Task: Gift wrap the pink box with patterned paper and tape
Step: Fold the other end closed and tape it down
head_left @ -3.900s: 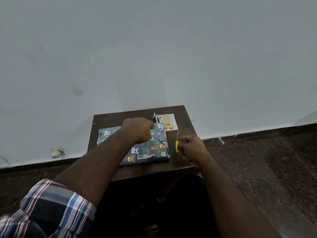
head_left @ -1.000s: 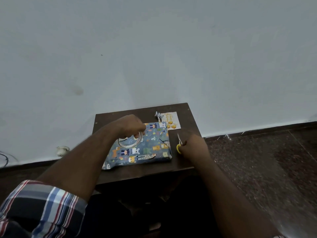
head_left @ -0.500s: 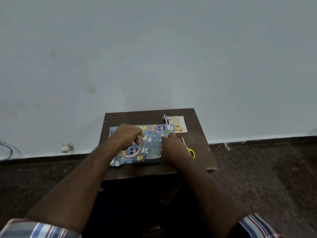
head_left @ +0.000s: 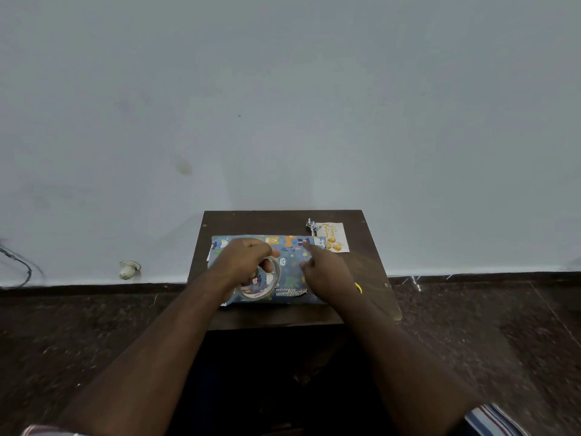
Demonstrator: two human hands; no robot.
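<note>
**Head camera: two hands over the wrapped box**

Head view looks down on two bare arms that reach forward from the bottom edge. A bit of striped sleeve [head_left: 490, 418] shows at the lower right.

The left hand [head_left: 243, 262] has its fingers curled round a clear round roll of tape [head_left: 261, 280] and holds it just over the box. The right hand [head_left: 327, 269] is flat and relaxed, with its first finger stretched out. That fingertip touches the far right part of the box top.

The flat box wrapped in blue paper with little animal pictures [head_left: 290, 262] lies in the middle of the small dark brown wooden table [head_left: 371, 265]. Both hands hide a good part of it.

Just right of the right wrist, a bit of a yellow scissors handle [head_left: 358, 287] peeks out on the table. The rest is hidden by the hand.

Farther back, at the far right corner, a small white card with gold balloons [head_left: 334, 237] lies flat, just beside the box.

Behind the table is a plain grey wall [head_left: 283, 105]. A small white plug-like thing [head_left: 129, 269] sits low on the wall to the left, above the dark speckled floor [head_left: 487, 325].
</note>
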